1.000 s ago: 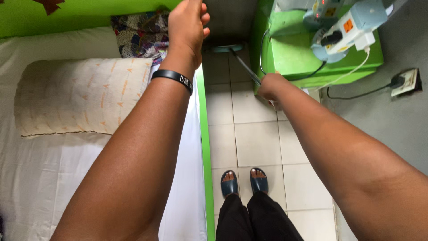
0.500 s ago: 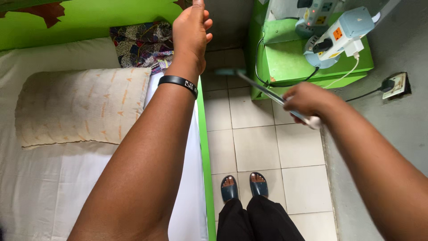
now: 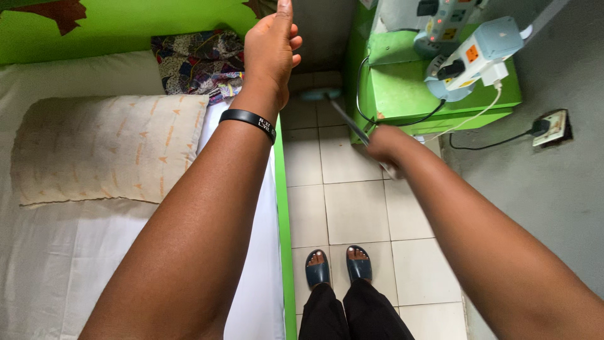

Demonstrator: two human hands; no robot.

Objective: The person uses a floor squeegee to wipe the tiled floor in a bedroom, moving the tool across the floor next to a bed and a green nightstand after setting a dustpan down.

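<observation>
Right hand (image 3: pixel 387 146) fisted round the mop handle (image 3: pixel 350 121), pulled back in from half a second ago, so the mop head (image 3: pixel 318 94) sits further out on the tiled floor (image 3: pixel 352 208) again — mid-stroke; left hand (image 3: pixel 270 47) loosely curled, gripping nothing visible.

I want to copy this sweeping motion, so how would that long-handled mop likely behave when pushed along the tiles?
The mop probably feels light: the right hand alone holds its thin handle. The handle looks straight, so likely stiff. Its small flat head lies on smooth tiles, so it should slide easily, though it may bump the green cabinet close beside it.
</observation>
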